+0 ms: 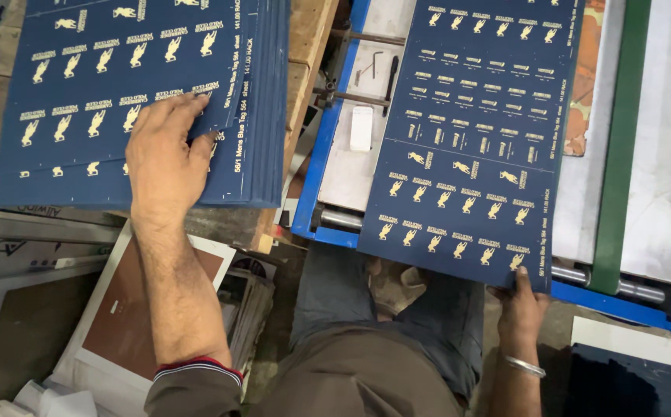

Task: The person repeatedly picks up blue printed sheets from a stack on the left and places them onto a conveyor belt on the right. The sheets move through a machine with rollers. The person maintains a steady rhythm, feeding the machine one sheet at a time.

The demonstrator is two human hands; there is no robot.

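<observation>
Handling Printed Blue Sheets at a Press Bed

Pressing down on a stack of blue sheets [142, 100], the left hand [164, 158] is seen with its palm flat and its fingers spread; the fingertips are curled over the edge of the top sheet, so that sheet is lightly pinched rather than gripped in a fist. The stack is laid on a wooden surface [304, 69] at the left of the view, and each sheet in it is printed with rows of small gold emblems.

A single blue sheet [470, 131] is held by the right hand [519, 305] at its near right corner. The corner is pinched between thumb and fingers, with the thumb seen on top of the sheet; the fingers below are hidden by the card. A metal bangle [524, 365] is worn on that wrist. This sheet is spread over the blue-framed press bed [321, 154] in the middle of the view, with its far end reaching the top of the picture and its near edge hanging past the frame.

On the pale bed, just left of the sheet, a small white block [361, 128] and a dark pen-like tool [390, 81] are laid. A green strip [617, 154] is seen running down the right side of the bed. Under the left forearm, a brown board with a white border [130, 309] is lying.
</observation>
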